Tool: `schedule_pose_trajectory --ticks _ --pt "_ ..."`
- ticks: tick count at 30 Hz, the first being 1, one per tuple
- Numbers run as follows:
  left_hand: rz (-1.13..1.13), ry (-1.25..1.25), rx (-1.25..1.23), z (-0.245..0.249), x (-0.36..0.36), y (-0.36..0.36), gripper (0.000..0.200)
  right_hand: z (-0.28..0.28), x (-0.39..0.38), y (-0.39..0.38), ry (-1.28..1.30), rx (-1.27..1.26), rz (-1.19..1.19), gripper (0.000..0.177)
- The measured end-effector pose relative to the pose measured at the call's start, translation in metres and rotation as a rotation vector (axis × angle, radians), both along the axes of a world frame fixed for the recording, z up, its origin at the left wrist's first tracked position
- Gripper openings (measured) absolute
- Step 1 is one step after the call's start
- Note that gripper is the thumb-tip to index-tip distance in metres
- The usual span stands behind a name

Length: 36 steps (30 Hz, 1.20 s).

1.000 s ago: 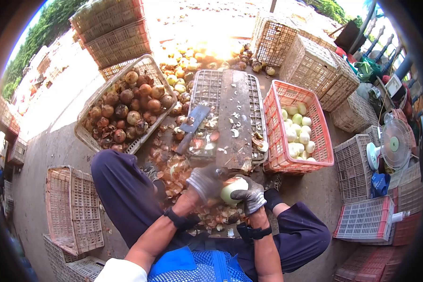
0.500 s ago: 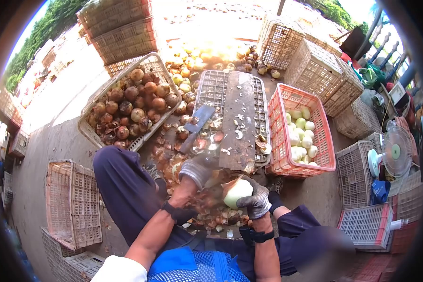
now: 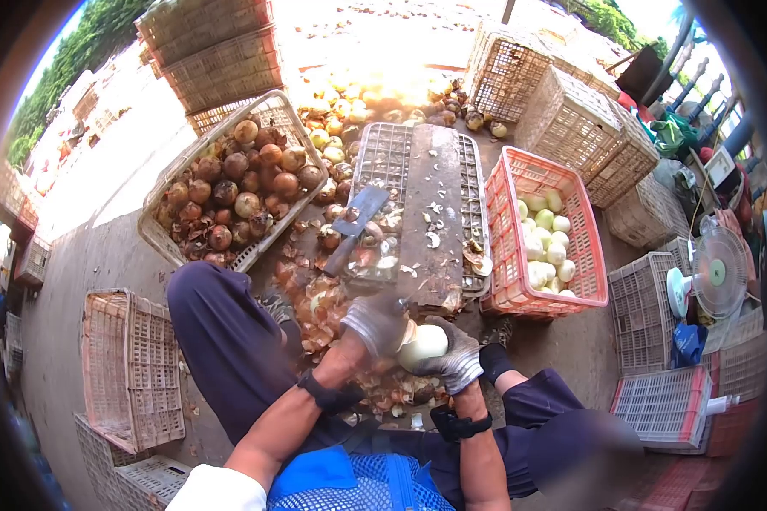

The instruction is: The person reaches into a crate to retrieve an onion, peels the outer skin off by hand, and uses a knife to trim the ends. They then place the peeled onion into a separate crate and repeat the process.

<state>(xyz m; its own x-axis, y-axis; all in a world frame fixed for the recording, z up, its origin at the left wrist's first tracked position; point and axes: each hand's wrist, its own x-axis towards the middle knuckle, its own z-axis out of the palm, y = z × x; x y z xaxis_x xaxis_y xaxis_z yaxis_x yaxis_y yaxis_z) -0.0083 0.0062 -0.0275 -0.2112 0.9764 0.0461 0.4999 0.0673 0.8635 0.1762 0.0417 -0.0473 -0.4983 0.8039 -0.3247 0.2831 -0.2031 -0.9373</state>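
Note:
A pale, mostly peeled onion (image 3: 423, 346) is held in my right hand (image 3: 453, 356), whose gloved fingers wrap round its right side. My left hand (image 3: 373, 325), also gloved, is at the onion's left side, next to a strip of brownish skin; motion blurs its fingers. Beyond my hands a wooden board (image 3: 430, 213) lies across an upturned crate (image 3: 382, 162). A knife with a wide blade (image 3: 362, 211) rests at the board's left, its handle toward me. Loose onion skins (image 3: 315, 294) cover the ground below and left of the board.
An open crate of unpeeled onions (image 3: 158, 230) stands at the left, a red crate (image 3: 550, 305) with peeled onions at the right. Stacked crates (image 3: 571, 119) stand behind it. A fan (image 3: 716, 271) is at the far right, an empty-looking crate (image 3: 132, 366) at the lower left.
My left hand has moved right, toward the onion. The onion has shifted slightly left and turned, showing more pale surface, and my right hand has moved left with it.

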Motion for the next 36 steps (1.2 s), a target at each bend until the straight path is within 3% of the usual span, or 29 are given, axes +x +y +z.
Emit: schedule_pose_trajectory --ticks 2,4,6,8,11,15,18,21,29,31,33,36 --pt "-0.025 0.148 0.34 -0.009 -0.014 0.002 0.02 -0.011 0.007 -0.003 0.217 -0.107 -0.079 0.09" --pt "0.05 0.169 0.353 -0.015 -0.025 0.004 0.02 -0.003 0.008 -0.002 0.403 -0.174 -0.121 0.086" --pt "0.218 0.053 0.038 -0.02 -0.032 0.008 0.022 0.008 0.009 0.001 0.558 -0.215 -0.138 0.081" --pt "0.19 0.005 -0.159 -0.026 -0.041 0.01 0.025 0.016 0.011 0.002 0.679 -0.218 -0.149 0.077" --pt "0.076 0.232 -0.181 -0.01 -0.037 0.006 0.028 0.004 0.017 0.005 0.801 -0.229 -0.245 0.074" --pt "-0.026 0.042 -0.225 0.001 -0.011 -0.013 0.031 0.017 0.017 0.003 0.786 -0.251 -0.372 0.09" --pt "-0.123 0.141 -0.253 0.012 0.016 -0.026 0.032 0.017 0.024 0.001 0.778 -0.22 -0.397 0.089" --pt "-0.158 0.245 -0.306 0.014 0.038 -0.029 0.018 0.011 0.033 -0.009 0.741 -0.193 -0.394 0.088" --pt "-0.128 0.358 -0.424 0.002 0.048 -0.02 0.015 0.009 0.041 -0.022 0.676 -0.149 -0.369 0.085" --pt "-0.114 0.368 -0.399 -0.006 0.048 -0.021 0.017 0.008 0.041 -0.021 0.67 -0.134 -0.365 0.085" --pt "-0.186 0.324 -0.321 -0.065 0.045 -0.013 0.019 0.007 0.04 -0.019 0.668 -0.112 -0.362 0.084" --pt "-0.278 0.23 -0.299 -0.075 0.024 -0.014 0.022 0.008 0.037 -0.01 0.671 -0.057 -0.357 0.083"
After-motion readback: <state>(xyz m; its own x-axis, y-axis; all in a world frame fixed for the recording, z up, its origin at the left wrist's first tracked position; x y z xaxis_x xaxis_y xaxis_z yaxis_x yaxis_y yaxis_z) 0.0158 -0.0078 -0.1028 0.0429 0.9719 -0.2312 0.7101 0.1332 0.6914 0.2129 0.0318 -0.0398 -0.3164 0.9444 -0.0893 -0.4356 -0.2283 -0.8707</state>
